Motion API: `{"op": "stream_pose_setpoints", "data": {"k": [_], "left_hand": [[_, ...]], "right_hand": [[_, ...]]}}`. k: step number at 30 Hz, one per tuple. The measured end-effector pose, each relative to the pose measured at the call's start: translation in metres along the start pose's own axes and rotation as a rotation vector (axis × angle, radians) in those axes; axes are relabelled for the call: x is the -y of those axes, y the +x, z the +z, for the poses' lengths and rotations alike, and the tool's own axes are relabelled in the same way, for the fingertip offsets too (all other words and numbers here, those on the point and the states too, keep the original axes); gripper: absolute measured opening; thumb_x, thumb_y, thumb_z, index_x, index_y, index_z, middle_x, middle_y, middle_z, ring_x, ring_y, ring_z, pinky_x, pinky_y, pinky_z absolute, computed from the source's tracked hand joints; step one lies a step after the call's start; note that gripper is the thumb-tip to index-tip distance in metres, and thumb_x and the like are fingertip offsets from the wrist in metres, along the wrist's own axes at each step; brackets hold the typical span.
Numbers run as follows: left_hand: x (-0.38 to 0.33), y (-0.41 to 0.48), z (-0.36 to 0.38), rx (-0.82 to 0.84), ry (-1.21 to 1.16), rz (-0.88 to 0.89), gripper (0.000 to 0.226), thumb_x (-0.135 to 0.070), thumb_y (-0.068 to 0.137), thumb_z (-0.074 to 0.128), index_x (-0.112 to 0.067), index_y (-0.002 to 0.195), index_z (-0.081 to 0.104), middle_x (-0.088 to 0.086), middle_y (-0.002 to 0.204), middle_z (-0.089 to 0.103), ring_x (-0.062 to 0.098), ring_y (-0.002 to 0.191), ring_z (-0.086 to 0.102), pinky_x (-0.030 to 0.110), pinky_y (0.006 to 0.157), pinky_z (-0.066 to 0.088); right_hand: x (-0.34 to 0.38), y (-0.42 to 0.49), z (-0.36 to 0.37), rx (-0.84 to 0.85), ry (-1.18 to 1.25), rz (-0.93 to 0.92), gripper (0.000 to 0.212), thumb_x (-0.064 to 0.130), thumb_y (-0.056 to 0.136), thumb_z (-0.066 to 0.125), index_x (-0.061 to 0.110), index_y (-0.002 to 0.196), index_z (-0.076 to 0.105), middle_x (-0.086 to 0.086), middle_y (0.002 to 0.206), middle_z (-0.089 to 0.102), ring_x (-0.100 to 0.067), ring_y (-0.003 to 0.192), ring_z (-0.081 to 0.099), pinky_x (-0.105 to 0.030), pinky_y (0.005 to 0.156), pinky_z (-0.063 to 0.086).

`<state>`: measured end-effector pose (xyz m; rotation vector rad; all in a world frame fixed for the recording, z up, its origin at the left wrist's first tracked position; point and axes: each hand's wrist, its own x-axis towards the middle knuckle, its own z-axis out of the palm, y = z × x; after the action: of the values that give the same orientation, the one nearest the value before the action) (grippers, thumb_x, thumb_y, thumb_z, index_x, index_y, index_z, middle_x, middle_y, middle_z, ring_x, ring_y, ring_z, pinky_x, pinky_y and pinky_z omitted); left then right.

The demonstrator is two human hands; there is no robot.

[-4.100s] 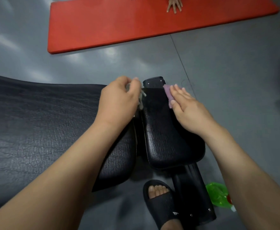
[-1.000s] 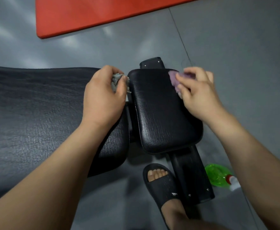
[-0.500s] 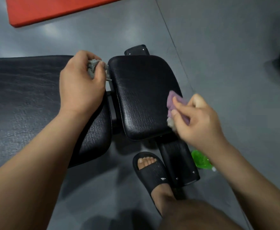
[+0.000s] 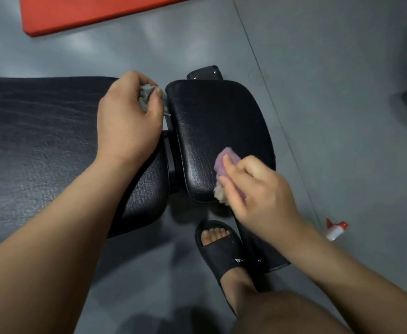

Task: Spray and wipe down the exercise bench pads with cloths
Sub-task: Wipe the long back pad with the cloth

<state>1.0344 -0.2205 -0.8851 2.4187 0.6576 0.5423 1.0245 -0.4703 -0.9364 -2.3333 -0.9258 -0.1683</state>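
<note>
The right hand [image 4: 258, 189] has its grip pinched on the purple cloth [image 4: 224, 162] at the near edge of the seat pad [image 4: 217, 121]. The left hand [image 4: 130, 116] has its grip clutched round the grey cloth [image 4: 146, 97] at the pad's far-left corner; grey floor [image 4: 342, 116] spreads to its right

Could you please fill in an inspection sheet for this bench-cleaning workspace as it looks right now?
Surface: grey floor, glossy, one seam line.
Job's things: small black pad, purple cloth on its near right corner, grey cloth at its far left edge; long bench pad to its left; spray bottle on the floor, only its head showing.
Clutter: nothing seen.
Hands: left hand grips the grey cloth; right hand grips the purple cloth.
Cables: nothing seen.
Surroundings: red mat beyond the bench; black slipper on a foot near the bench base.
</note>
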Motion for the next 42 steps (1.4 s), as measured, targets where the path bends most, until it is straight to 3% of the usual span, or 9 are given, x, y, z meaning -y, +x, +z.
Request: {"op": "stream_pose_setpoints", "data": {"k": [3,6,8,15,22,29,36,40,42], "left_hand": [[0.0,-0.001,0.0,0.01,-0.006,0.005,0.02,-0.034,0.097,0.057,-0.017,0.104,0.065,-0.004,0.102,0.07,0.011,0.093,0.062,0.021,0.079,0.042],[0.002,0.0,0.0,0.008,-0.005,0.008,0.02,-0.034,0.096,0.057,-0.018,0.103,0.065,-0.005,0.102,0.069,0.01,0.093,0.062,0.02,0.078,0.042],[0.002,0.0,0.002,0.003,-0.005,0.01,0.02,-0.034,0.096,0.057,-0.018,0.103,0.065,-0.004,0.102,0.069,0.011,0.093,0.062,0.021,0.078,0.041],[0.001,-0.001,0.002,0.003,0.016,0.029,0.02,-0.033,0.097,0.057,-0.016,0.104,0.065,-0.004,0.101,0.069,0.01,0.09,0.06,0.019,0.075,0.038],[0.002,0.0,0.002,0.004,0.019,0.023,0.019,-0.033,0.096,0.057,-0.017,0.104,0.065,-0.004,0.103,0.068,0.01,0.093,0.06,0.02,0.077,0.039],[0.002,-0.001,0.001,0.012,0.03,0.04,0.019,-0.032,0.096,0.056,-0.016,0.104,0.064,-0.002,0.104,0.068,0.014,0.093,0.06,0.021,0.077,0.038],[0.001,-0.001,0.002,-0.003,0.032,0.036,0.019,-0.032,0.096,0.055,-0.017,0.102,0.064,-0.002,0.103,0.068,0.014,0.093,0.06,0.02,0.076,0.036],[0.001,-0.002,0.002,0.001,0.019,0.047,0.02,-0.033,0.095,0.055,-0.016,0.102,0.064,-0.001,0.103,0.068,0.016,0.094,0.061,0.023,0.078,0.039],[0.002,-0.002,0.002,-0.003,0.02,0.045,0.021,-0.033,0.095,0.055,-0.016,0.102,0.064,-0.001,0.103,0.069,0.016,0.095,0.061,0.024,0.079,0.04]], "right_hand": [[-0.03,0.003,-0.004,0.018,-0.086,-0.088,0.032,0.025,0.101,0.059,0.01,0.127,0.07,-0.006,0.091,0.062,-0.028,0.078,0.056,-0.042,0.067,0.051],[-0.06,-0.003,-0.008,-0.111,-0.137,0.11,0.028,0.018,0.101,0.06,0.007,0.125,0.071,-0.008,0.09,0.061,-0.029,0.08,0.053,-0.046,0.069,0.05],[-0.047,-0.006,-0.003,-0.124,-0.074,0.136,0.029,0.015,0.101,0.059,0.004,0.126,0.07,-0.009,0.091,0.06,-0.028,0.083,0.053,-0.044,0.072,0.05],[0.026,0.031,0.023,0.132,0.119,-0.263,0.033,0.026,0.102,0.061,0.01,0.129,0.068,-0.006,0.089,0.052,-0.023,0.083,0.047,-0.042,0.076,0.047],[-0.016,-0.008,-0.005,0.002,-0.009,-0.101,0.028,0.017,0.1,0.063,0.0,0.121,0.07,-0.012,0.093,0.063,-0.033,0.08,0.057,-0.048,0.077,0.05],[0.023,0.014,0.017,0.103,0.062,-0.306,0.031,0.027,0.103,0.063,0.002,0.121,0.07,-0.01,0.095,0.063,-0.032,0.082,0.056,-0.046,0.079,0.05],[-0.061,-0.009,-0.012,0.11,0.0,-0.156,0.026,0.022,0.104,0.055,0.003,0.119,0.065,-0.015,0.1,0.062,-0.034,0.087,0.058,-0.043,0.082,0.049],[-0.092,0.026,-0.013,0.022,0.045,0.165,0.017,0.017,0.103,0.054,0.004,0.108,0.064,-0.013,0.108,0.064,-0.031,0.097,0.064,-0.031,0.085,0.048],[-0.085,0.028,-0.009,0.002,0.055,0.262,0.013,0.018,0.103,0.052,0.007,0.103,0.06,-0.011,0.107,0.063,-0.029,0.094,0.064,-0.04,0.083,0.052]]}}
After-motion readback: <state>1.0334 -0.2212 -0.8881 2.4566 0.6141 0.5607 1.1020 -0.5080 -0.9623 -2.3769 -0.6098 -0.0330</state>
